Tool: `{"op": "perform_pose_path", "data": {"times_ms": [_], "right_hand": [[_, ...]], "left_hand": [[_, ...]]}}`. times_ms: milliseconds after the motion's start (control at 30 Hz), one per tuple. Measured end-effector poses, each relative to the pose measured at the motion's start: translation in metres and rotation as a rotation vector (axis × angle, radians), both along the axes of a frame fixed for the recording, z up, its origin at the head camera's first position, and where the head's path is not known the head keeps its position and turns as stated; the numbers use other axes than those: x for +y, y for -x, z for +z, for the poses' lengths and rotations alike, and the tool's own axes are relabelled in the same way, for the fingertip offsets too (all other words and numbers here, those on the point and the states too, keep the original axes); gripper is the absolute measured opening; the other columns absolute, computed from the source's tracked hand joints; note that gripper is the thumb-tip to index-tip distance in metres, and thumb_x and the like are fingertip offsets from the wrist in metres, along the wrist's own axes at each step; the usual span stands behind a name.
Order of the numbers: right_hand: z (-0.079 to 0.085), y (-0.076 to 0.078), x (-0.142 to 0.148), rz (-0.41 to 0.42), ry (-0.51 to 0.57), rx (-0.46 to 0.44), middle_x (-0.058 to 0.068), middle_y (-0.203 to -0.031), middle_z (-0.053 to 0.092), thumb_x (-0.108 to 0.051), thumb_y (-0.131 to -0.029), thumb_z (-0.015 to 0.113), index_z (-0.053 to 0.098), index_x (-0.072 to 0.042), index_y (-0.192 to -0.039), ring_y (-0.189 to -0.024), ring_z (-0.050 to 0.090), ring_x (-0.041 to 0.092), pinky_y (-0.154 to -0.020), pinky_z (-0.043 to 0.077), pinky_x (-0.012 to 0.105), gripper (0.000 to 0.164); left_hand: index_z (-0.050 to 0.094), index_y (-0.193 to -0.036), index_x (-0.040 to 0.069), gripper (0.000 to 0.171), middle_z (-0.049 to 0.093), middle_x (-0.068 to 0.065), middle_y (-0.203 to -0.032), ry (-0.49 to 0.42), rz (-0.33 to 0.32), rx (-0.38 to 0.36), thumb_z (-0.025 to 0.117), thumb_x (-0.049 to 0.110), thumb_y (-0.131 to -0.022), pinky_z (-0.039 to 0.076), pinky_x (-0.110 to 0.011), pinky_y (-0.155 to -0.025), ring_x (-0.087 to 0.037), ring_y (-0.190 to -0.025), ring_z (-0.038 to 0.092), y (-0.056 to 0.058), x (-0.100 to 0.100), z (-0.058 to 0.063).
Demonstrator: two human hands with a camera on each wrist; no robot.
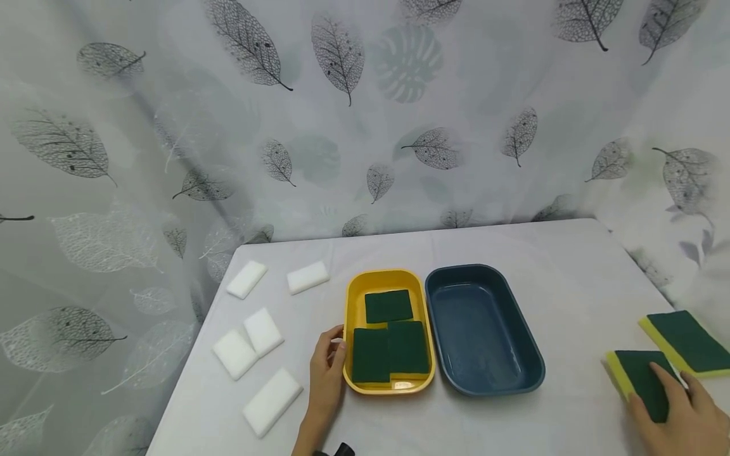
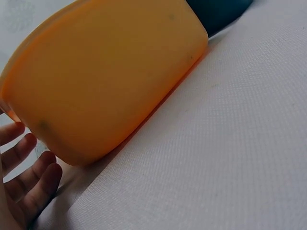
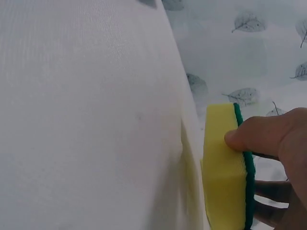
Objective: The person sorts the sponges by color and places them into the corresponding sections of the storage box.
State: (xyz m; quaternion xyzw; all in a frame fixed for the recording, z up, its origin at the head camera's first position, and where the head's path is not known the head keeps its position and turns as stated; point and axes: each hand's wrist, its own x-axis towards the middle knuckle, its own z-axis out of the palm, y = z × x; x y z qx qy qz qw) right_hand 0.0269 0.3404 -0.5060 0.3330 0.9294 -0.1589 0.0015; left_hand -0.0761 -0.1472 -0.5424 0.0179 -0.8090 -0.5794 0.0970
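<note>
In the head view my right hand (image 1: 681, 411) is at the table's right side, holding a yellow sponge with a dark green scouring face (image 1: 644, 380). The right wrist view shows the thumb against the yellow side of that sponge (image 3: 223, 167), with other fingers behind its green face. A second green-and-yellow sponge (image 1: 692, 342) lies just beyond it. My left hand (image 1: 327, 373) is beside the left wall of a yellow tray (image 1: 355, 297), its fingers loosely bent at the rim. Three sponges, green side up, lie in that tray, including one at the back (image 1: 389, 306).
A dark blue tray (image 1: 485, 329) stands right of the yellow one, close against it. Several white sponge blocks (image 1: 272, 403) are spread over the left of the white-covered table (image 1: 576, 285). A leaf-patterned curtain (image 1: 353, 139) hangs behind the table.
</note>
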Motion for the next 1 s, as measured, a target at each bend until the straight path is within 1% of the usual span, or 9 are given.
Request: {"op": "perform_pose_path", "data": {"times_ms": [100,200,333,433,567,700,800,867,1000], "right_hand": [[-0.003,-0.001,-0.003,0.079,-0.008,0.142,0.043,-0.157,0.020,-0.019,-0.098,0.059,0.029,0.002,-0.158,-0.134,0.028,0.066,-0.117,0.023,0.074,0.070],[-0.006,-0.003,-0.006,0.160,-0.011,0.266,0.044,-0.153,0.026,-0.029,-0.103,0.055,0.030,0.004,-0.156,-0.129,0.029,0.066,-0.115,0.019,0.074,0.067],[-0.003,-0.001,-0.010,0.237,-0.012,0.381,0.044,-0.145,0.034,-0.039,-0.106,0.050,0.033,0.006,-0.156,-0.126,0.032,0.064,-0.111,0.016,0.074,0.069],[0.003,0.003,-0.015,0.287,0.005,0.435,0.045,-0.138,0.040,-0.034,-0.105,0.056,0.035,0.008,-0.155,-0.125,0.034,0.061,-0.110,0.015,0.074,0.069],[0.014,0.010,-0.026,0.353,0.052,0.478,0.044,-0.137,0.042,-0.024,-0.101,0.064,0.034,0.007,-0.156,-0.125,0.033,0.060,-0.112,0.013,0.073,0.070],[0.026,0.019,-0.043,0.450,0.126,0.614,0.042,-0.139,0.044,-0.010,-0.093,0.072,0.039,0.004,-0.156,-0.124,0.036,0.058,-0.110,0.014,0.069,0.072],[0.035,0.028,-0.061,0.533,0.191,0.706,0.038,-0.142,0.046,-0.002,-0.086,0.077,0.043,-0.001,-0.156,-0.124,0.039,0.053,-0.109,0.016,0.065,0.077],[0.041,0.035,-0.074,0.580,0.229,0.731,0.033,-0.145,0.046,0.000,-0.083,0.079,0.045,-0.006,-0.157,-0.126,0.038,0.050,-0.108,0.018,0.062,0.081],[0.050,0.047,-0.098,0.653,0.263,0.725,0.024,-0.151,0.046,-0.001,-0.082,0.082,0.045,-0.014,-0.158,-0.130,0.035,0.042,-0.107,0.023,0.034,0.086]], "left_hand": [[0.064,-0.137,0.026,0.030,0.067,0.003,-0.133,0.001,0.002,-0.001,0.058,0.027,-0.108,0.054,-0.021,-0.087,-0.010,-0.100,0.062,0.000,0.000,0.000],[0.064,-0.137,0.026,0.030,0.067,0.003,-0.129,-0.004,0.003,-0.009,0.058,0.028,-0.107,0.054,-0.021,-0.086,-0.009,-0.098,0.063,0.000,0.001,0.000],[0.063,-0.138,0.026,0.031,0.066,0.003,-0.126,-0.010,-0.008,-0.021,0.058,0.031,-0.108,0.054,-0.022,-0.086,-0.010,-0.097,0.064,-0.001,0.002,0.001],[0.063,-0.138,0.028,0.031,0.066,0.004,-0.127,-0.004,-0.007,-0.025,0.057,0.032,-0.108,0.054,-0.022,-0.087,-0.010,-0.098,0.063,-0.001,0.002,0.001],[0.063,-0.138,0.027,0.031,0.066,0.003,-0.127,0.005,0.003,-0.022,0.057,0.030,-0.108,0.054,-0.022,-0.086,-0.010,-0.097,0.063,-0.001,0.000,0.002],[0.063,-0.138,0.026,0.031,0.065,0.002,-0.127,0.006,0.001,-0.016,0.058,0.029,-0.108,0.054,-0.022,-0.087,-0.010,-0.097,0.063,-0.002,0.000,0.002],[0.063,-0.138,0.025,0.031,0.065,0.002,-0.128,0.009,0.000,-0.019,0.057,0.029,-0.108,0.054,-0.022,-0.087,-0.010,-0.097,0.063,-0.002,0.000,0.002],[0.063,-0.138,0.025,0.031,0.065,0.002,-0.128,0.011,0.001,-0.023,0.057,0.029,-0.108,0.054,-0.022,-0.087,-0.010,-0.097,0.062,-0.002,0.000,0.003],[0.063,-0.138,0.025,0.031,0.065,0.002,-0.128,0.013,0.000,-0.034,0.057,0.029,-0.108,0.054,-0.022,-0.087,-0.010,-0.097,0.062,-0.002,0.001,0.003]]}}
